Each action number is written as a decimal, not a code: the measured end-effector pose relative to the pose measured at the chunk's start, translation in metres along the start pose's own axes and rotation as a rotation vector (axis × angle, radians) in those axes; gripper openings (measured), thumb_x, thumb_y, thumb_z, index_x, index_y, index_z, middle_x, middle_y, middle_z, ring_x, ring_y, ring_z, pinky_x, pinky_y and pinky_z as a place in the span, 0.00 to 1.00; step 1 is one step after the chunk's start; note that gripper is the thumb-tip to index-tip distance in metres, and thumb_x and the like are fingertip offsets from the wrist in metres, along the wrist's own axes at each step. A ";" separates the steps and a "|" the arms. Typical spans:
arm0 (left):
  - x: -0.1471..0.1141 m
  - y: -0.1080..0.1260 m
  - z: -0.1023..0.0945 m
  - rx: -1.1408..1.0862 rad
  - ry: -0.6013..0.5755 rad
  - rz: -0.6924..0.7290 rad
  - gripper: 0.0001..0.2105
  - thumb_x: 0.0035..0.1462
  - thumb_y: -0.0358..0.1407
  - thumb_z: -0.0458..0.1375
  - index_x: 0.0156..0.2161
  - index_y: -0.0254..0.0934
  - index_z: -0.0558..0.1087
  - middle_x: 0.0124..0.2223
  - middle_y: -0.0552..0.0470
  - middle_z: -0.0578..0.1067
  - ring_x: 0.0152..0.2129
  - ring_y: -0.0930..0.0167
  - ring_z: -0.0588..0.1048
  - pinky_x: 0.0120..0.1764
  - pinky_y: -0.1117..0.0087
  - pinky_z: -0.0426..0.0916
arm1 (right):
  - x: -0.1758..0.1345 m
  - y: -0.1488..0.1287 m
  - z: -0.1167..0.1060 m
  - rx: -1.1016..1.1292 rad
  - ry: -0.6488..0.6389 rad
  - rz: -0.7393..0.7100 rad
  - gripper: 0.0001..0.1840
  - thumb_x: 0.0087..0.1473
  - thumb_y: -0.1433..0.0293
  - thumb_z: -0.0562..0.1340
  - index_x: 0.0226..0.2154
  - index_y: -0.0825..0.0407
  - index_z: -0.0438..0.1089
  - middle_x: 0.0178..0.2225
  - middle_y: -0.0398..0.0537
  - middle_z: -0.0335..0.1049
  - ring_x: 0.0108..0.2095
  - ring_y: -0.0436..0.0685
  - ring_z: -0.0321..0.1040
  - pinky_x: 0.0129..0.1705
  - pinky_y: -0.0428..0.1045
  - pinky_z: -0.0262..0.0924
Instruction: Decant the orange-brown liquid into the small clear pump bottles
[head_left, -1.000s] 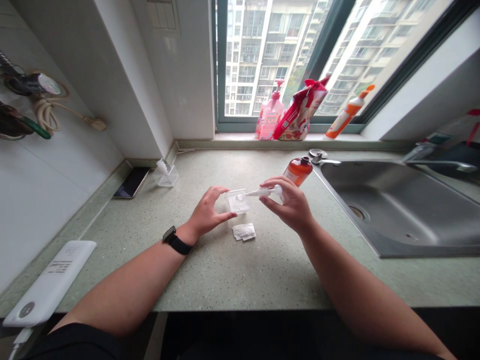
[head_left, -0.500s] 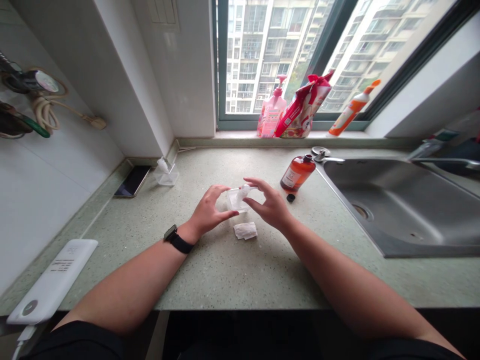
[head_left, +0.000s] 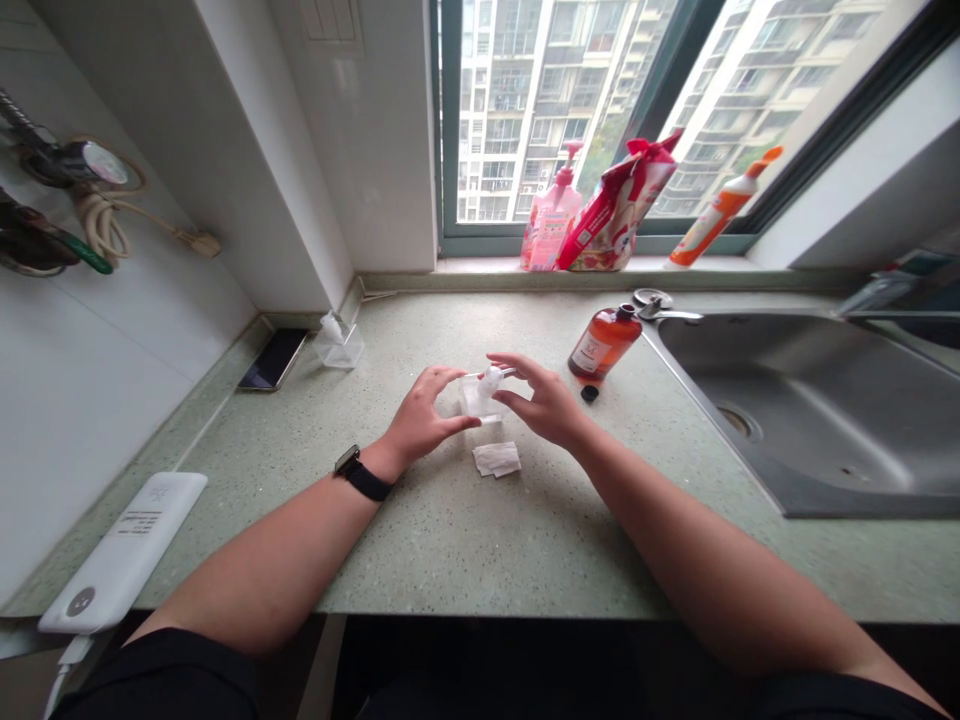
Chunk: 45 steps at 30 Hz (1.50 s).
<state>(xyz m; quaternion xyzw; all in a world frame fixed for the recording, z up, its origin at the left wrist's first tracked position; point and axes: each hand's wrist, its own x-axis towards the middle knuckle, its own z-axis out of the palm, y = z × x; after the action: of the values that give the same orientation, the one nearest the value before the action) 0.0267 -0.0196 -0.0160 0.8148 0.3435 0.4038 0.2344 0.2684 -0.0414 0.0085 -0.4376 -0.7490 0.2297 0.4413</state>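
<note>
On the counter in front of me stands a small clear square container (head_left: 472,402). My left hand (head_left: 426,415) curves round its left side, thumb at the front and fingers behind. From the right, my right hand (head_left: 541,400) closes thumb and fingers about a whitish piece (head_left: 491,380) at the top of the container. That piece looks like a pump head, but it is too small to be sure. A folded white tissue (head_left: 496,459) lies just in front. To the right, an amber bottle (head_left: 604,345) stands uncapped, its black cap (head_left: 590,394) beside it.
Back left are a similar clear container (head_left: 341,348) and a phone (head_left: 274,360). A white power bank (head_left: 124,555) lies at the left edge. The steel sink (head_left: 810,420) is on the right. A pink pump bottle (head_left: 550,225), red bag and orange bottle line the windowsill.
The view has shifted slightly, so everything sits a little further right. Both hands keep nearly the same pose at the container.
</note>
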 end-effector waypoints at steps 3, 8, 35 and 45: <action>0.000 -0.001 0.001 -0.001 0.005 -0.006 0.30 0.55 0.48 0.75 0.59 0.43 0.74 0.57 0.44 0.75 0.56 0.57 0.75 0.61 0.50 0.70 | -0.002 0.000 -0.001 0.035 0.001 0.019 0.28 0.58 0.68 0.68 0.61 0.43 0.71 0.53 0.50 0.80 0.54 0.62 0.78 0.59 0.62 0.71; 0.000 -0.001 0.001 0.009 0.003 -0.020 0.31 0.54 0.49 0.75 0.59 0.43 0.74 0.57 0.44 0.75 0.55 0.57 0.75 0.61 0.50 0.70 | -0.009 0.004 -0.006 0.108 0.016 0.048 0.29 0.57 0.71 0.64 0.61 0.44 0.69 0.52 0.50 0.81 0.58 0.63 0.76 0.63 0.64 0.68; -0.001 0.001 -0.001 0.017 -0.016 -0.005 0.32 0.54 0.50 0.74 0.60 0.44 0.73 0.58 0.44 0.75 0.57 0.56 0.74 0.62 0.49 0.69 | -0.017 0.011 -0.003 0.195 0.091 0.052 0.41 0.50 0.78 0.57 0.66 0.43 0.59 0.55 0.49 0.80 0.65 0.63 0.70 0.70 0.70 0.56; 0.000 0.000 -0.001 0.016 -0.004 -0.001 0.32 0.53 0.50 0.75 0.60 0.45 0.74 0.57 0.44 0.76 0.57 0.56 0.74 0.62 0.48 0.69 | -0.017 0.007 -0.007 0.140 0.104 0.051 0.30 0.56 0.73 0.60 0.61 0.44 0.68 0.41 0.46 0.83 0.59 0.66 0.75 0.66 0.71 0.61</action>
<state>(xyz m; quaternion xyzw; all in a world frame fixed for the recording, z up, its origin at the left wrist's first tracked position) 0.0252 -0.0194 -0.0156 0.8173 0.3468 0.3994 0.2286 0.2819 -0.0528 -0.0012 -0.4358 -0.6959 0.2695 0.5032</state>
